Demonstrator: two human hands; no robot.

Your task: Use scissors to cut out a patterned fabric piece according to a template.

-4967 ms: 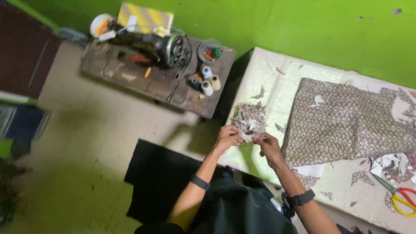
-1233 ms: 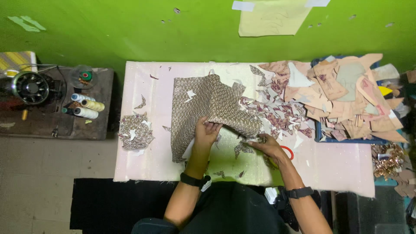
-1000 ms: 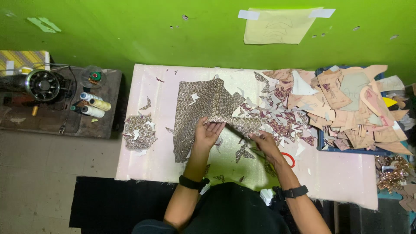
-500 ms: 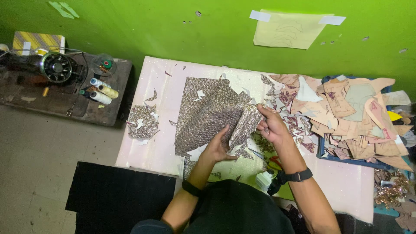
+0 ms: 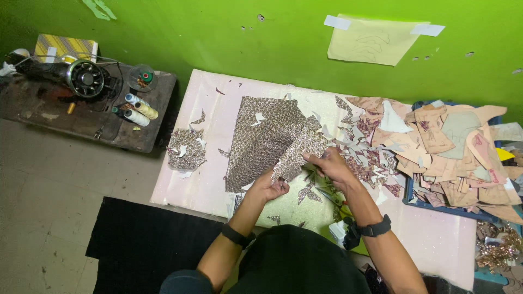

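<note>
A large sheet of brown patterned fabric [image 5: 260, 139] lies on the pale pink table [image 5: 210, 179]. Its right edge is folded over and lifted off the table. My left hand [image 5: 268, 189] pinches the lower corner of that folded flap. My right hand [image 5: 329, 166] grips the flap's right edge, a little higher. A small pile of cut patterned pieces [image 5: 186, 149] sits apart at the table's left edge. Scissors with red handles [image 5: 333, 199] lie partly hidden under my right forearm.
Scraps and paper offcuts [image 5: 366, 152] litter the table's middle. Tan pattern pieces [image 5: 455, 149] are heaped on the right. A sewing machine [image 5: 76, 76] and thread spools [image 5: 136, 109] stand on a dark bench at left. A paper template [image 5: 376, 41] is taped to the green wall. A black mat [image 5: 141, 245] covers the floor.
The small pile was set down at the table's left edge. Both hands then took hold of the big sheet's right edge and folded it over and up.
</note>
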